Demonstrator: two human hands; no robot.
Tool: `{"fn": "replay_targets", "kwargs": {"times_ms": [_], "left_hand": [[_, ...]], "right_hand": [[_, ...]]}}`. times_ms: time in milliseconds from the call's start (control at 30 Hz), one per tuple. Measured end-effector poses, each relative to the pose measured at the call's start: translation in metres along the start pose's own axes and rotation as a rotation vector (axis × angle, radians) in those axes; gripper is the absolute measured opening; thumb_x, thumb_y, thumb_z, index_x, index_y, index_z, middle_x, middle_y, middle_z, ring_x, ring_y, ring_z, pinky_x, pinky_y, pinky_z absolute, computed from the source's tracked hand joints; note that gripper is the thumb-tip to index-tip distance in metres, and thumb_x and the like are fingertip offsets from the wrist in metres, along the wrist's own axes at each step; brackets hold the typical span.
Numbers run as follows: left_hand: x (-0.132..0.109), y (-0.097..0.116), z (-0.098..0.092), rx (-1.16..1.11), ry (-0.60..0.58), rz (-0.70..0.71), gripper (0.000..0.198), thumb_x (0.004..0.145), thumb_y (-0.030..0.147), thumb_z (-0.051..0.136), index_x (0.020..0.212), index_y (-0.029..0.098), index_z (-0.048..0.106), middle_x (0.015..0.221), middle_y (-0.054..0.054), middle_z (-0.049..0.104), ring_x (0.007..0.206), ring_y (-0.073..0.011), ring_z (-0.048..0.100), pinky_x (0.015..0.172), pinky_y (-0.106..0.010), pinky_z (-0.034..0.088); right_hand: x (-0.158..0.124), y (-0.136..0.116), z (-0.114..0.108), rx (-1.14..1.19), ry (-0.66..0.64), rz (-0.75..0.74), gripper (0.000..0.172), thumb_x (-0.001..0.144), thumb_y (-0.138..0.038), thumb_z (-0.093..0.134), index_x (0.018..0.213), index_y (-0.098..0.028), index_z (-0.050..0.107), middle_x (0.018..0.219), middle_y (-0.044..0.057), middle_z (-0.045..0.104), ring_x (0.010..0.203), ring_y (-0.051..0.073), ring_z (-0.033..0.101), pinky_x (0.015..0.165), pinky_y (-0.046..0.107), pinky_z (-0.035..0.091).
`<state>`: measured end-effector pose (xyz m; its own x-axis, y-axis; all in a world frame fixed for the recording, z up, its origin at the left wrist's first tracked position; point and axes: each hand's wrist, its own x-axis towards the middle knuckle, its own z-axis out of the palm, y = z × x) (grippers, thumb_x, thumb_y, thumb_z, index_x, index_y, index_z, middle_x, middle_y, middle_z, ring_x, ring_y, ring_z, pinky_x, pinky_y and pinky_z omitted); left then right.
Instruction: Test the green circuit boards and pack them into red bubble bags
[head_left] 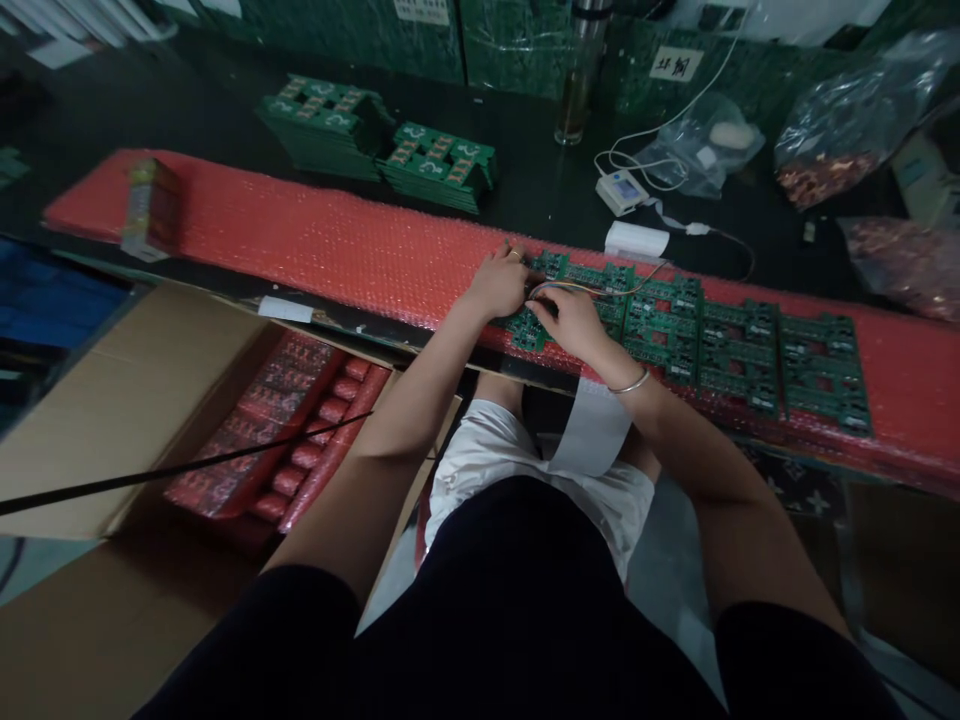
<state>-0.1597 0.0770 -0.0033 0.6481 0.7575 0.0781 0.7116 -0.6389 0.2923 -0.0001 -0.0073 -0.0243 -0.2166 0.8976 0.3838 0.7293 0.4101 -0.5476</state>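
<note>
I see one red bubble-wrap sheet [360,230], two board stacks [326,125] along its far side, and green circuit panels [739,362] on its right half: three clear of the hands, the rest too covered to count. The left hand [501,285] curls over the row's left end, its grip hidden from me; the right hand [571,322], nearly closed, pinches coloured wires [600,292] there. Positioning these wires seems the step in hand, and I judge the next move calls for a steady pinch.

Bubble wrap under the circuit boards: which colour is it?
The bubble wrap is red; see head view.
</note>
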Motion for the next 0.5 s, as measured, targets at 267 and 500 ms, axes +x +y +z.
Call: {"fn": "replay_targets", "kwargs": {"times_ms": [267,500], "left_hand": [[0.0008,-0.0018,0.0038,-0.063,0.023,-0.019,0.034,0.087,0.026,0.065,0.118,0.024,0.081,0.135,-0.016,0.060,0.131,-0.0413,0.049,0.109,-0.058,0.043],[0.0014,-0.0051,0.0066,-0.083,0.031,-0.005,0.033,0.089,0.030,0.064,0.117,0.022,0.080,0.140,-0.017,0.058,0.132,-0.0407,0.049,0.112,-0.057,0.040]], "right_hand": [[0.0011,0.0006,-0.0024,-0.072,-0.035,-0.038,0.014,0.098,-0.028,0.061,0.099,-0.021,0.073,0.105,0.012,0.077,0.104,0.033,0.070,0.097,0.048,0.054],[0.0025,-0.0023,-0.0042,-0.114,-0.060,-0.065,0.017,0.100,-0.031,0.059,0.099,-0.022,0.073,0.109,0.012,0.077,0.109,0.034,0.066,0.100,0.051,0.052]]}}
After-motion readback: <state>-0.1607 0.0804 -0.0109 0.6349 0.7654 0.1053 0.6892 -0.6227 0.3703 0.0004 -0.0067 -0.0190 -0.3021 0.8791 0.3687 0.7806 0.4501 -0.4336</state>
